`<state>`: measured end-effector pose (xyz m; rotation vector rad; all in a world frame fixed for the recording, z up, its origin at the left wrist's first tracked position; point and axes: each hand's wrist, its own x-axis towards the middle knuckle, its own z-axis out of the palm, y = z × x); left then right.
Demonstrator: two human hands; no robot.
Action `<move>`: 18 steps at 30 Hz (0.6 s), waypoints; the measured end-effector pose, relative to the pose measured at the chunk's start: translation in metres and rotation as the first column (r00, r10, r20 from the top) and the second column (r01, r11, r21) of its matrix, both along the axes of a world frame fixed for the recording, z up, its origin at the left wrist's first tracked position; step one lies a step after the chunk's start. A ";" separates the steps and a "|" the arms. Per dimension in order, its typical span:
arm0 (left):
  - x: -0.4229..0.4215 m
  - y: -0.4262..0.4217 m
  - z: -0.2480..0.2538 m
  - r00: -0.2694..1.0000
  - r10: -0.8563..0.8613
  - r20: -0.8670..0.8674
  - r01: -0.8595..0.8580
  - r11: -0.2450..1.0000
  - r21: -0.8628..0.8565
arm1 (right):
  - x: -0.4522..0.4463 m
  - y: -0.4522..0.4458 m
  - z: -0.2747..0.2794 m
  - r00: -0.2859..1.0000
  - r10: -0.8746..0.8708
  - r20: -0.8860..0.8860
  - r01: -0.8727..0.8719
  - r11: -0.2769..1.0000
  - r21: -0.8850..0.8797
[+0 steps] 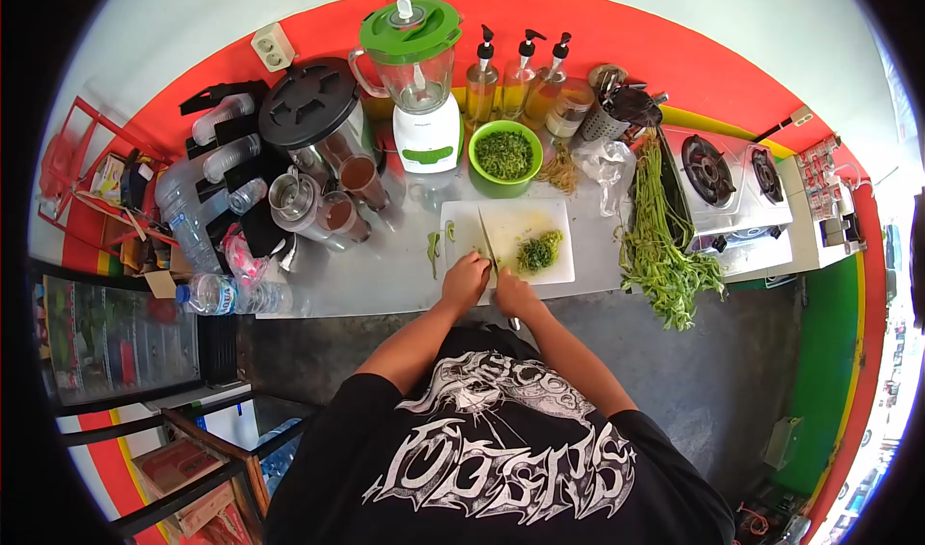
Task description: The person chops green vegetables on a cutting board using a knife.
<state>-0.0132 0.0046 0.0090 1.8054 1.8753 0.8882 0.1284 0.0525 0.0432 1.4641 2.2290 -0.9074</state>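
Note:
A white cutting board lies at the counter's front edge. My right hand is closed round a kitchen knife, whose blade points away from me over the board. Close to the blade's left side, my left hand rests on the board with its fingers curled together; what they hold, if anything, is hidden. A small heap of chopped greens sits on the board to the right of the knife. Loose leaf pieces lie at its left side, and a green sprig is on the counter just beyond.
Behind the board stands a green bowl of chopped greens, beside a blender. A long bunch of leafy stems hangs over the front edge, near a gas stove. Metal cups and a water bottle are leftward.

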 end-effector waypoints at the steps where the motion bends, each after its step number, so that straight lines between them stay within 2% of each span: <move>1: 0.000 0.001 0.001 1.000 -0.007 -0.021 0.007 1.000 -0.001 | -0.001 0.000 0.008 1.000 -0.012 0.016 0.012 1.000 -0.009; 10: -0.004 -0.002 0.003 0.981 -0.015 -0.195 0.004 0.998 -0.059 | -0.007 0.000 -0.013 0.996 -0.067 -0.056 0.072 0.994 0.087; 11: -0.008 -0.005 0.002 0.976 -0.009 -0.216 -0.003 0.999 -0.054 | -0.007 -0.002 -0.015 0.985 -0.138 -0.103 0.148 0.985 0.092; 12: -0.013 -0.007 0.003 0.976 -0.013 -0.218 0.001 0.998 -0.057 | -0.009 -0.006 -0.014 0.984 -0.142 -0.105 0.151 0.984 0.089; 14: -0.025 -0.011 0.004 0.970 0.154 -0.187 -0.175 0.980 -0.099 | -0.014 -0.013 -0.014 0.993 -0.041 -0.115 0.055 0.991 0.122; 15: -0.032 -0.013 0.004 0.963 0.222 -0.155 -0.239 0.965 -0.106 | -0.017 -0.016 -0.018 0.992 -0.048 -0.118 0.062 0.991 0.120; 16: -0.037 -0.014 0.004 0.964 0.214 -0.158 -0.232 0.967 -0.107 | -0.020 -0.019 -0.023 0.991 -0.022 -0.130 0.036 0.994 0.101; 18: -0.044 -0.013 0.009 0.940 0.339 -0.050 -0.339 0.941 0.000 | -0.019 -0.019 -0.023 0.989 -0.005 -0.148 0.018 0.996 0.085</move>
